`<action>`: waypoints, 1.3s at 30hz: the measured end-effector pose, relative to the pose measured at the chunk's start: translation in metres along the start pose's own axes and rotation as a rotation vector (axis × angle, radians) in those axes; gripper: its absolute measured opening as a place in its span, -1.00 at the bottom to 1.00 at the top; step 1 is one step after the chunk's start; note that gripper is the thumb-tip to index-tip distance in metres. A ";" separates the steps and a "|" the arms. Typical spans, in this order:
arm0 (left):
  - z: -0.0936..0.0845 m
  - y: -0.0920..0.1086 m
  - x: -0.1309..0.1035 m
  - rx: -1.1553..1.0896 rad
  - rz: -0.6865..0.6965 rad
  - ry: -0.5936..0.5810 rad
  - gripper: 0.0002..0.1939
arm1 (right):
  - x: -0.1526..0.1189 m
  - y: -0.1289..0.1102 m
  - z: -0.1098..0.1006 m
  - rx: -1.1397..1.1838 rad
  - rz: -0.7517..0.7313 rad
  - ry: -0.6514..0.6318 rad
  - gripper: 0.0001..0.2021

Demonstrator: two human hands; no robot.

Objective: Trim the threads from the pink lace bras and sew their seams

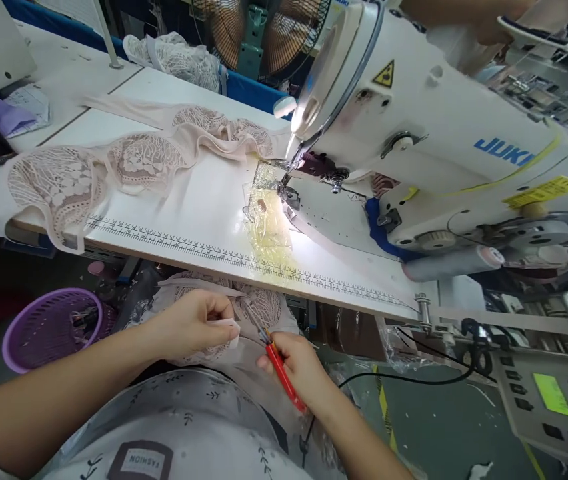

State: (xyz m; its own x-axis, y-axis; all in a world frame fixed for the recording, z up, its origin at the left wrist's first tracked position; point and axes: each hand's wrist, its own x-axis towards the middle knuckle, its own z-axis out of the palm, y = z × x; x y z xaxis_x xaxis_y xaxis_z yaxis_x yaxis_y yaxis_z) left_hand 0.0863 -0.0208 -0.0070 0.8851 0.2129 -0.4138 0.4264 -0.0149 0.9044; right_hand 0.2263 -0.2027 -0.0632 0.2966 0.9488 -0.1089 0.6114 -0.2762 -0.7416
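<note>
My left hand (197, 325) pinches a pale edge of fabric (235, 335) between thumb and fingers, above my lap. Just to its right, my right hand (291, 367) is closed round red-handled thread snips (284, 378). Their thin metal tip points up and left, close to the cloth; whether the blades touch it I cannot tell. Beige lace bra pieces (267, 308) lie over my lap, under both hands. More lace bra pieces (144, 160) stretch in a chain across the white table (204, 193) toward the sewing machine's needle area.
A white sewing machine (444, 127) stands at the right, its lamp lit. A ruler strip (204, 248) runs along the table's front edge. A purple basket (54, 320) is at the lower left, a control panel (549, 393) at the lower right. Behind the table is a fan (257, 33).
</note>
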 end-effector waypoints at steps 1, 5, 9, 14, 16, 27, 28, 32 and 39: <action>-0.001 0.000 -0.003 -0.009 0.020 -0.001 -0.77 | 0.003 -0.003 -0.002 0.009 -0.020 0.032 -0.53; -0.003 0.001 -0.013 -0.045 0.068 0.013 -0.74 | 0.017 -0.017 0.001 0.178 -0.212 0.086 -0.72; -0.008 -0.005 -0.026 -0.035 0.102 0.134 -0.75 | 0.025 -0.021 0.023 0.150 -0.318 0.025 -0.89; -0.021 -0.022 -0.046 -0.098 0.150 0.439 -0.84 | 0.017 -0.016 0.043 0.015 -0.471 0.085 -0.91; -0.025 -0.026 -0.053 -0.110 0.142 0.529 -0.85 | 0.011 -0.014 0.045 -0.008 -0.521 0.126 -0.88; -0.047 -0.030 -0.088 -0.239 -0.060 0.686 -0.77 | -0.006 -0.023 0.047 0.015 -0.553 0.024 -0.80; -0.050 -0.034 -0.085 -0.246 -0.093 0.688 -0.75 | -0.004 -0.023 0.049 0.036 -0.523 -0.018 -0.80; -0.064 -0.054 -0.055 -0.016 -0.131 0.705 -0.73 | 0.013 -0.020 0.056 0.052 -0.357 -0.123 -0.78; -0.067 -0.071 -0.009 0.965 0.267 0.498 -0.67 | 0.031 -0.015 0.050 0.010 -0.225 -0.098 -0.73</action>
State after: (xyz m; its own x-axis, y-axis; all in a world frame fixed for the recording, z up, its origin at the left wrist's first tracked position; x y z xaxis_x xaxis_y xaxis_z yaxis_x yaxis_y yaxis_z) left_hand 0.0353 0.0433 -0.0608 0.8888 0.4536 0.0652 0.3910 -0.8247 0.4086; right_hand 0.1900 -0.1620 -0.0883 0.0811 0.9967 -0.0038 0.6465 -0.0555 -0.7609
